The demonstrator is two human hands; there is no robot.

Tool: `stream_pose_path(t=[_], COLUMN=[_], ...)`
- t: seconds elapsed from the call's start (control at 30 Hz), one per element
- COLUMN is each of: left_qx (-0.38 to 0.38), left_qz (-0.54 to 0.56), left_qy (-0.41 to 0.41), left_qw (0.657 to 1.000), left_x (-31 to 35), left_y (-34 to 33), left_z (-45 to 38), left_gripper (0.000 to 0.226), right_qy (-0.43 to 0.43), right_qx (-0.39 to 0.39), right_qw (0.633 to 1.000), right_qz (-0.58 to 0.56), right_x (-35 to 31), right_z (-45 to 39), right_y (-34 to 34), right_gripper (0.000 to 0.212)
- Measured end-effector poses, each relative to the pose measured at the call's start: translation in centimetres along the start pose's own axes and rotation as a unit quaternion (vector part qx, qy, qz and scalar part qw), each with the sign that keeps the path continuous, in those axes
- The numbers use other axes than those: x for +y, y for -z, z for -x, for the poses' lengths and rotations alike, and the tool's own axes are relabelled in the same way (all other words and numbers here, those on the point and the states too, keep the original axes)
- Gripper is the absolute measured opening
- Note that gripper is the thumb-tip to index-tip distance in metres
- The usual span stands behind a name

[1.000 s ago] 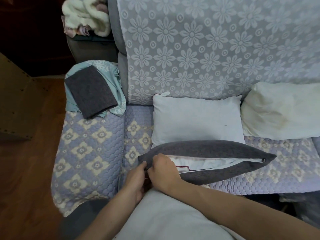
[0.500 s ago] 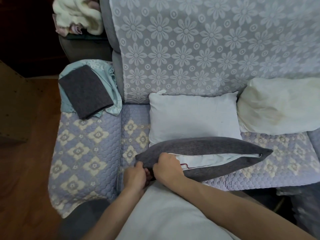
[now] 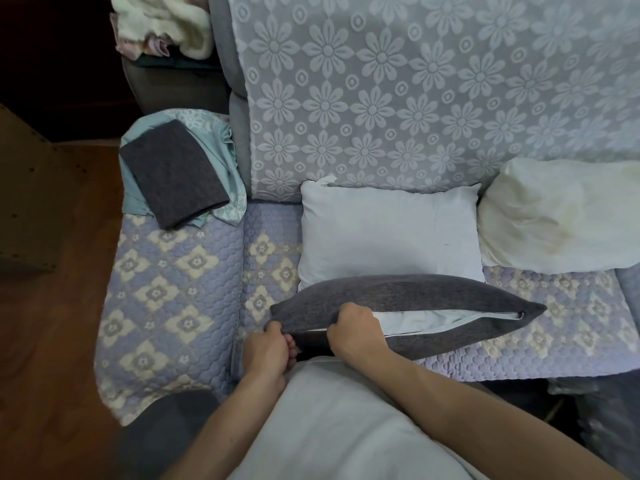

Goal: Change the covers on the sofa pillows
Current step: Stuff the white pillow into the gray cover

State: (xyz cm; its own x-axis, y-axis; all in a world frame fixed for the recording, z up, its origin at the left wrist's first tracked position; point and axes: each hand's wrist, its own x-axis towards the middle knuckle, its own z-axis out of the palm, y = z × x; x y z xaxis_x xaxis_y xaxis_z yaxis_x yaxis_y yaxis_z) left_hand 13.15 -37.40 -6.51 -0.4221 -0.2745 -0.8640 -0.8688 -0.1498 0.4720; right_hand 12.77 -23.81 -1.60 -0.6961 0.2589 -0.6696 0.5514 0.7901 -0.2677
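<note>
A pillow in a dark grey cover (image 3: 415,294) lies on the sofa seat in front of me, its zipper side towards me. The opening gapes along the right part and shows the white inner pillow (image 3: 433,320). My left hand (image 3: 268,351) pinches the cover's left corner. My right hand (image 3: 356,332) grips the cover's edge at the zipper, a short way right of the left hand. Behind it lie a bare white pillow (image 3: 388,233) and a stained cream pillow (image 3: 561,220). A folded dark grey cover (image 3: 173,171) rests on the left armrest.
Light teal fabric (image 3: 232,199) lies under the folded cover on the armrest. A lace flower throw (image 3: 415,91) drapes the sofa back. A fluffy white bundle (image 3: 166,26) sits at the top left. Wooden floor (image 3: 48,341) is on the left.
My right hand has slid to the right along the zipper edge, away from my left hand. The closed stretch at the left end has grown and the red trim inside is hidden.
</note>
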Motion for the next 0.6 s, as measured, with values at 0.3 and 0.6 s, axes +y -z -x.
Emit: stream_pose_path(t=[0.3, 0.6], left_qx=[0.013, 0.022], left_qz=[0.017, 0.041], left_qy=[-0.002, 0.013], left_qw=[1.0, 0.999], left_x=[0.3, 0.2], left_y=[0.0, 0.6], left_z=[0.2, -0.4], left_gripper=[0.036, 0.029], right_qy=[0.0, -0.002], right_qx=[0.004, 0.018], right_qw=[1.0, 1.0], right_qz=[0.001, 0.002], right_x=[1.4, 2.8], right_z=[-0.9, -1.5], right_y=[0.3, 0.2], right_gripper=[0.025, 0.022])
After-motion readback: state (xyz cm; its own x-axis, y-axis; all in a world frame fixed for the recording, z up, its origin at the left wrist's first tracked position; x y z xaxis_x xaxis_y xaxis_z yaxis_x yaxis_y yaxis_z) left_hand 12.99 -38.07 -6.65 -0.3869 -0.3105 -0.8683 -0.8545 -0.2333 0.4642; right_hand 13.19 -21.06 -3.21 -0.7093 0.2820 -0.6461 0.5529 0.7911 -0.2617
